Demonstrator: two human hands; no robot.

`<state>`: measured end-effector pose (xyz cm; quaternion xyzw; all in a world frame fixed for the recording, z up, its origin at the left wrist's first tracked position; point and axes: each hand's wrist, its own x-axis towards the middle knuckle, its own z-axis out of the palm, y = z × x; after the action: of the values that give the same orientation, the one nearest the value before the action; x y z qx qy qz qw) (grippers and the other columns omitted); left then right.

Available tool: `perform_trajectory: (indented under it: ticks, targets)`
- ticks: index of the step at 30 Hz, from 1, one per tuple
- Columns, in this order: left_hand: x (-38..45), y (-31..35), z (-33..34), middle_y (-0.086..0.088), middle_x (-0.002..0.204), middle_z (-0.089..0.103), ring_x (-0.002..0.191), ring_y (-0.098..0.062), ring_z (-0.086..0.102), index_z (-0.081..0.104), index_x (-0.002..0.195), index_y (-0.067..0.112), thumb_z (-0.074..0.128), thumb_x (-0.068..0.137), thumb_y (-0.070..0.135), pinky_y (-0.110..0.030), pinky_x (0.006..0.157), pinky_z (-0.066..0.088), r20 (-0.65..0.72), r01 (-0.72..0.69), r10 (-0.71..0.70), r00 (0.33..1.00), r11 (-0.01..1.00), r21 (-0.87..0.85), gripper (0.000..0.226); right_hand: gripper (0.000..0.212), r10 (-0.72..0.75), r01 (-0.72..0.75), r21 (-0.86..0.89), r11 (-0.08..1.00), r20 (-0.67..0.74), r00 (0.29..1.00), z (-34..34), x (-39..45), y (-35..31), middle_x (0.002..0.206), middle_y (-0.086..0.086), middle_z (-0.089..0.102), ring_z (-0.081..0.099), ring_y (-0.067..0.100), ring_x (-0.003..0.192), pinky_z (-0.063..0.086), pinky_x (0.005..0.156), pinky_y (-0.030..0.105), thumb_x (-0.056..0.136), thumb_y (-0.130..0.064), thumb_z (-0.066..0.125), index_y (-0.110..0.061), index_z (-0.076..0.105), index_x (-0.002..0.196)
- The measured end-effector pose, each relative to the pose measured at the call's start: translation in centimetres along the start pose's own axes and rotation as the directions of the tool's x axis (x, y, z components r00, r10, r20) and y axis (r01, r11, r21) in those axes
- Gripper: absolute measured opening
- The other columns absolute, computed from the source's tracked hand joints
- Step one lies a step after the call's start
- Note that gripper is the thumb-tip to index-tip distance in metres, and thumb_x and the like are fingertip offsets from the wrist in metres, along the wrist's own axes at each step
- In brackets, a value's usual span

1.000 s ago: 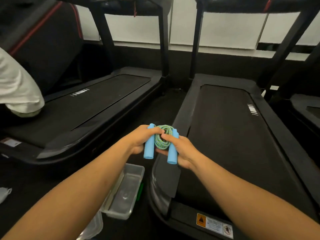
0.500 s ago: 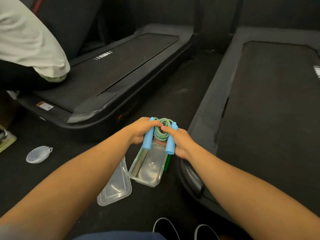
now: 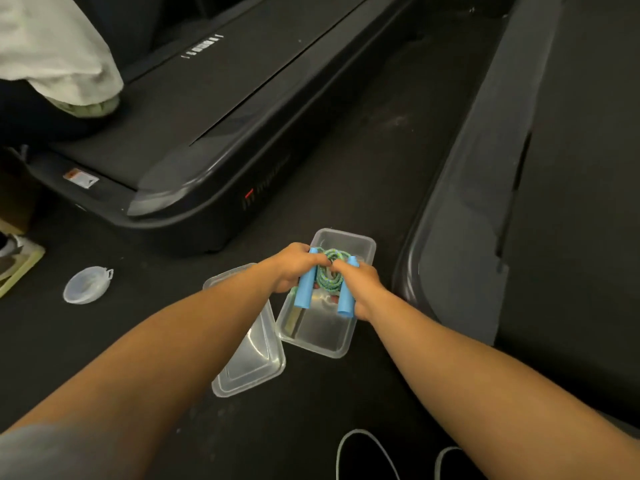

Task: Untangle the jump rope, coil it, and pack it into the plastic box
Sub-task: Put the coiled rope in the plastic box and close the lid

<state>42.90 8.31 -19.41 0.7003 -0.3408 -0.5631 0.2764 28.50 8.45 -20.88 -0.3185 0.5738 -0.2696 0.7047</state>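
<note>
Left hand [image 3: 289, 268] curled round one blue handle [image 3: 306, 283], right hand [image 3: 356, 284] curled round the other blue handle [image 3: 347, 289], thumbs pressed in on the green coil [image 3: 328, 277] bunched between them. Jump rope wound tight, handles roughly parallel on either side of the coil, the whole bundle held over the open plastic box [image 3: 320, 336], above its far half; whether touching the box floor or just above it, cannot tell. Box clear, rectangular, on the dark floor [image 3: 346, 161] in the aisle between two treadmills, near end bare with only a reflection showing, something small and reddish glimpsed under the coil, too hidden to name. Clear lid [image 3: 249, 365] flat on the floor just left of the box, edges touching or nearly so, partly hidden under the left forearm. Small round clear container [image 3: 86, 285] farther left on the floor, well apart from the box, contents unclear. Left treadmill [image 3: 207, 133] with a white cloth [image 3: 52, 53] draped at its upper left; right treadmill [image 3: 519, 202] beside the box. Two dark shoes with pale soles [image 3: 367, 455] at the bottom edge.
</note>
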Motion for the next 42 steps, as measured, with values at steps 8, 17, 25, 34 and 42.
perform_trajectory:
  ticks: [8, 17, 25, 34, 42]
  targets:
    - [4.4, -3.0, 1.0, -0.014, 0.088, 0.064, 0.078, -0.024, 0.065, 0.062, 0.099, 0.002, 0.068, 0.088, 0.009, -0.037, 0.072, 0.057, -0.084, 0.02, -0.004, 0.996, 0.981, 0.191, 0.014, 0.031, 0.08, -0.086, -0.031, 0.996, -0.161, 0.984, 1.7, 4.2, 3.0, 0.102, 0.011, 0.067, 0.062, 0.023, 0.083, 0.049, 0.07, 0.032, 0.088, -0.019, 0.067, -0.007, 0.062, 0.116]
    - [7.9, -5.3, 3.2, -0.024, 0.102, 0.064, 0.087, -0.031, 0.06, 0.06, 0.098, 0.001, 0.057, 0.091, 0.006, -0.046, 0.088, 0.055, -0.131, 0.071, -0.014, 0.991, 0.897, 0.437, 0.01, 0.051, 0.252, -0.24, 0.076, 0.968, -0.261, 0.932, 3.1, 6.7, 3.9, 0.142, 0.017, 0.052, 0.056, 0.035, 0.126, 0.045, 0.102, 0.042, 0.1, -0.018, 0.054, -0.005, 0.037, 0.147]
    - [8.9, -6.4, 3.2, -0.03, 0.115, 0.066, 0.109, -0.043, 0.065, 0.061, 0.114, -0.01, 0.058, 0.093, 0.007, -0.047, 0.09, 0.054, -0.161, 0.097, -0.015, 0.987, 0.854, 0.511, 0.028, 0.043, 0.288, -0.279, 0.069, 0.958, -0.251, 0.924, 3.7, 7.2, 4.0, 0.136, 0.019, 0.058, 0.059, 0.034, 0.121, 0.045, 0.089, 0.038, 0.104, -0.02, 0.047, -0.003, 0.044, 0.143]
    - [3.5, -3.8, 1.2, -0.018, 0.135, 0.062, 0.124, -0.036, 0.059, 0.06, 0.132, 0.003, 0.057, 0.094, 0.011, -0.04, 0.102, 0.049, -0.1, -0.073, 0.224, 0.97, 0.651, 0.756, 0.039, 0.039, 0.105, -0.158, -0.171, 0.973, -0.282, 0.954, 2.5, 4.4, 4.1, 0.132, 0.016, 0.062, 0.063, 0.033, 0.111, 0.046, 0.078, 0.036, 0.102, -0.018, 0.047, -0.006, 0.05, 0.14]
    - [-3.7, -13.3, -3.0, -0.003, 0.092, 0.067, 0.083, -0.016, 0.065, 0.064, 0.101, 0.017, 0.056, 0.099, 0.035, -0.033, 0.079, 0.058, -0.169, 0.062, 0.143, 0.975, 0.558, 0.828, 0.019, 0.042, -0.005, -0.057, -0.269, 0.961, -0.224, 0.975, 1.0, 1.5, 5.1, 0.133, 0.016, 0.061, 0.061, 0.035, 0.116, 0.052, 0.093, 0.04, 0.099, -0.015, 0.048, -0.004, 0.053, 0.139]
